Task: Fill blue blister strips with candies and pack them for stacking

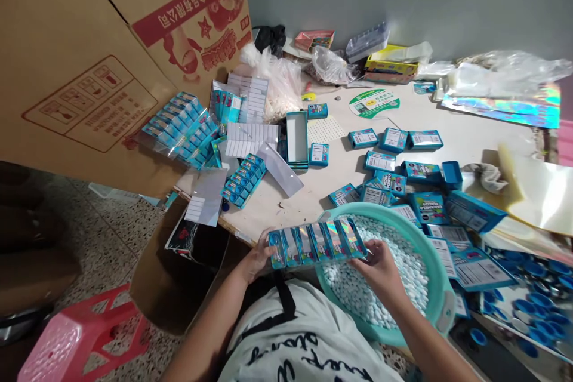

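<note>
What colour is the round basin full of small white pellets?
Light turquoise-green basin, seen best in the head view.

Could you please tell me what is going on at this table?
A person holds a clear-wrapped row of blue packs level, the left hand at one end and the right hand at the other. It is above the near edge of a teal basin of small white pieces. Loose blue boxes lie beyond the basin, and more grouped packs sit to the left.
</note>
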A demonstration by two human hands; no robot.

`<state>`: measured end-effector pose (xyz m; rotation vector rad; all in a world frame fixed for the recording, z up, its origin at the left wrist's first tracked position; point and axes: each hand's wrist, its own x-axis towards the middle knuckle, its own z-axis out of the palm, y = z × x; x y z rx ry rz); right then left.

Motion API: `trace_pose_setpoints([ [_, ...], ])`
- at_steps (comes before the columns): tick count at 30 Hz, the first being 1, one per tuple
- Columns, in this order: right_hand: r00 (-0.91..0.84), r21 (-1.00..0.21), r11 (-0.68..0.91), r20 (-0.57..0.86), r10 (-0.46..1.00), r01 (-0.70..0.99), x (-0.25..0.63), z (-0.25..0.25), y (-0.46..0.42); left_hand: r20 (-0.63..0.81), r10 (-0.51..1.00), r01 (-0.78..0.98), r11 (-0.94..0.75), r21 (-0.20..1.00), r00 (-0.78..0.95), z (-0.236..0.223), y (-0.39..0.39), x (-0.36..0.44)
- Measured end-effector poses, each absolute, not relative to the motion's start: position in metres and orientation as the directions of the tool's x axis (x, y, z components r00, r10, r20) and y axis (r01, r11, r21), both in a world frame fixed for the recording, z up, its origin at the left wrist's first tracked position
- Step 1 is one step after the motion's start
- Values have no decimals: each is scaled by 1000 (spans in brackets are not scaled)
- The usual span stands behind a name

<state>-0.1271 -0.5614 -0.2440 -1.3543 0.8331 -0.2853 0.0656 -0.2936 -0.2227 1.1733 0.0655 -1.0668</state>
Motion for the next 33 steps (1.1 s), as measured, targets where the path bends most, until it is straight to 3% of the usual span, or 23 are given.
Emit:
trace_pose_setpoints([
  [4,725,-945,-15,-242,-644,-328,-135,-245,-546,-544,-651,710,-11,704,529,-221,-296,66],
  [8,756,-956,-73,-178,-630,-286,-142,-244,-546,-555,-670,745,-3,667,493,-220,-299,65],
  [15,827,-908,-319,-48,-561,-270,-151,-240,-560,-534,-688,737,3,676,492,-214,-304,64],
  [20,879,-942,-224,-122,-461,-249,-153,-237,-566,-531,-675,715,-8,699,512,-211,-305,70],
  [27,825,-952,-36,-243,-509,-303,-154,-233,-562,-563,-664,707,-74,703,491,-200,-300,81],
  [33,834,-956,-39,-234,-500,-291,-155,-225,-564,-565,-653,696,-79,713,505,-197,-288,83],
])
